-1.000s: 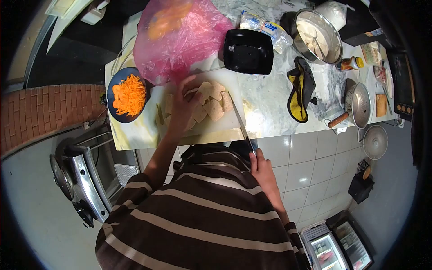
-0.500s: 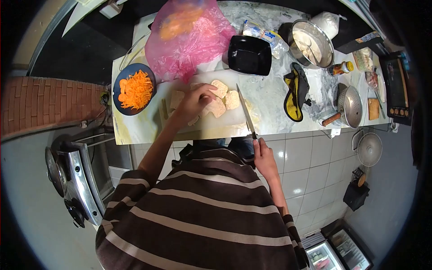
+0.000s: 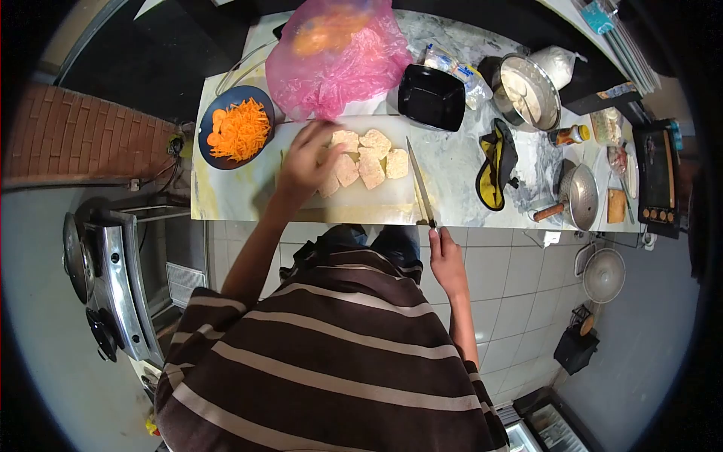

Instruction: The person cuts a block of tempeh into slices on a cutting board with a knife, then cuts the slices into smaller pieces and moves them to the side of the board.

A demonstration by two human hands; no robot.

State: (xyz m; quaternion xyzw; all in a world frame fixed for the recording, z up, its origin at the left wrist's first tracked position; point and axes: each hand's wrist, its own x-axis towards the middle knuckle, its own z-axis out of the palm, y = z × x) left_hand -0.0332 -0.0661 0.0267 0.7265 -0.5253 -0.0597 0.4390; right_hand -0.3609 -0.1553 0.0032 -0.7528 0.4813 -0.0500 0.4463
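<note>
Several pale, grainy pieces of tempeh (image 3: 371,172) lie grouped on a whitish cutting board (image 3: 376,203). My left hand (image 3: 305,158) is over the left side of the group, fingers stretched out and thumb apart, covering part of the leftmost pieces. At the counter's front edge, my right hand (image 3: 448,264) is closed round the handle of a knife (image 3: 422,184). Its long blade points away from me along the board's right side, apart from the tempeh.
Left of the board stands a dark plate (image 3: 214,160) of shredded carrot (image 3: 245,129). Behind are a pink plastic bag (image 3: 339,71) and a black square bowl (image 3: 431,98). Rightward lie a black-and-yellow pouch (image 3: 495,166), a steel pot (image 3: 556,109) and a strainer with wooden handle (image 3: 580,197).
My left hand has moved left off the middle of the tempeh, its fingers now stretched out, uncovering more pieces. The knife stays in my right hand. The whole view has shifted slightly.
</note>
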